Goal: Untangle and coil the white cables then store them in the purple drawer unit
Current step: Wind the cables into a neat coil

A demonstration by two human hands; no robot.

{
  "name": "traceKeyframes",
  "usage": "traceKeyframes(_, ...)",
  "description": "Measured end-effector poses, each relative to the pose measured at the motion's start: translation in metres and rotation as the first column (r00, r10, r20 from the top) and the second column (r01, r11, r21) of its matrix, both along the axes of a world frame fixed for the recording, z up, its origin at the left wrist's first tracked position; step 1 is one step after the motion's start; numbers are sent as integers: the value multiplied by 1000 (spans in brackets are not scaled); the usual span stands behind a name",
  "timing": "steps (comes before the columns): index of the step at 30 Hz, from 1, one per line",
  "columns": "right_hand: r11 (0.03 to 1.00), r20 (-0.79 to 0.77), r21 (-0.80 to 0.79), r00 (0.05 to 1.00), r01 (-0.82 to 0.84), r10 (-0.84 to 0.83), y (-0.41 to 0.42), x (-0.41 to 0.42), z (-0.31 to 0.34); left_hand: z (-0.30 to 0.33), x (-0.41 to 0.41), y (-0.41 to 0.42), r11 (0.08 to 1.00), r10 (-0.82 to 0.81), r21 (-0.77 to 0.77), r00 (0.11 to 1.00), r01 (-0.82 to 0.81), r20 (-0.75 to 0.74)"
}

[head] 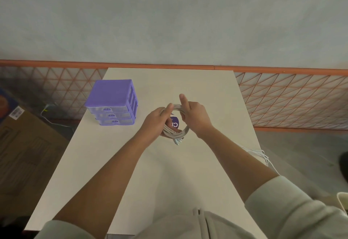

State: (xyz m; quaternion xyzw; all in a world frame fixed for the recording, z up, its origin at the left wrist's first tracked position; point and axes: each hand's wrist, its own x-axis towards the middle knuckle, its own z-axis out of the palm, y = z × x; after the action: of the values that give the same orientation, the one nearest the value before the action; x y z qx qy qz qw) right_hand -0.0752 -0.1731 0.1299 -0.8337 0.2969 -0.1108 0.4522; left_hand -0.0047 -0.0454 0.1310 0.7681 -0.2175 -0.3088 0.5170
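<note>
A coil of white cable hangs above the middle of the white table, held between both hands. My left hand grips the coil's left side from below. My right hand grips its upper right part, thumb raised. Cable plugs stick out at the coil's bottom. More white cable trails over the table's right edge. The purple drawer unit stands at the table's back left, its three clear drawers pushed in.
A purple round label lies on the table under the coil. Cardboard boxes sit on the floor to the left. An orange lattice fence runs behind the table. A white object shows at the right edge.
</note>
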Motion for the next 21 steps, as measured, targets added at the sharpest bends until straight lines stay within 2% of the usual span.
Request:
traceKeyframes(3,989,102,142,995,-27,12,1,-5,4,-3,-2,-3,996,86,-7,975,-87,203)
traceKeyframes(6,978,126,208,992,2,-29,0,-19,-10,-8,5,-3,983,181,-31,968,-178,172)
traceKeyframes(8,996,71,85,997,2,-9,-2,-30,-29,-11,13,-1,966,254,-55,965,-251,64)
traceKeyframes(11,977,-95,-210,995,-44,24,-7,-42,-56,-9,18,2,947,301,-87,949,-309,-99)
traceKeyframes(14,963,-124,-271,992,-17,-17,-10,-49,-62,-8,18,3,941,287,-129,941,-312,-180)
traceKeyframes(16,980,-77,-190,994,62,-78,-9,-50,-59,-7,16,4,945,274,-132,945,-299,-178)
traceKeyframes(19,978,0,39,978,206,-206,-7,-42,-50,-6,15,4,956,256,-112,956,-273,-143)
traceKeyframes(21,973,-14,122,981,195,-195,-8,-33,-43,-4,15,4,963,240,-96,965,-250,-105)
